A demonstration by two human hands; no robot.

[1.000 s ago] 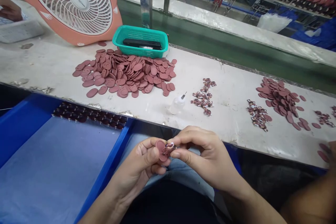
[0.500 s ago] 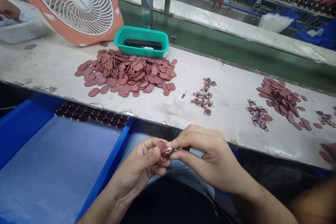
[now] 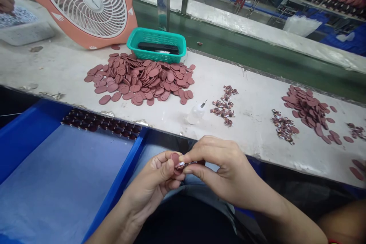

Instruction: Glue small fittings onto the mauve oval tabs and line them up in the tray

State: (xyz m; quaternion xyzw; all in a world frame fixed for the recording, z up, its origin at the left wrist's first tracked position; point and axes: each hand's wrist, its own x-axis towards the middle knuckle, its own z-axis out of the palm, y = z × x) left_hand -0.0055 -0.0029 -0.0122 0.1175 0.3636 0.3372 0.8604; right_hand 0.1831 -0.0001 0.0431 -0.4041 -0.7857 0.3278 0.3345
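Over my lap, my left hand (image 3: 153, 183) is closed on a reddish-brown oval disc (image 3: 175, 157), gripped between thumb and fingers. My right hand (image 3: 224, 169) pinches a small brown-and-white figure piece (image 3: 181, 164) against that disc; the fingertips hide much of it. On the bench beyond the hands stands a clear squeeze bottle (image 3: 196, 114) with a needle tip. Right of the bottle lies a cluster of similar small figure pieces (image 3: 223, 111). A large heap of oval discs (image 3: 137, 80) spreads out to the bottle's left.
A blue bin (image 3: 65, 183) at lower left holds rows of dark pieces (image 3: 100, 124). Behind the heap are a green basket (image 3: 156, 55) with a black object inside and an orange fan (image 3: 91, 7). Another disc pile (image 3: 309, 110) lies right. Other people's hands show at both side edges.
My right fingertips have shifted slightly left, closer over the disc. On the green strip behind the bench, a small piece has moved right. The other person's hand at upper left has risen a little.
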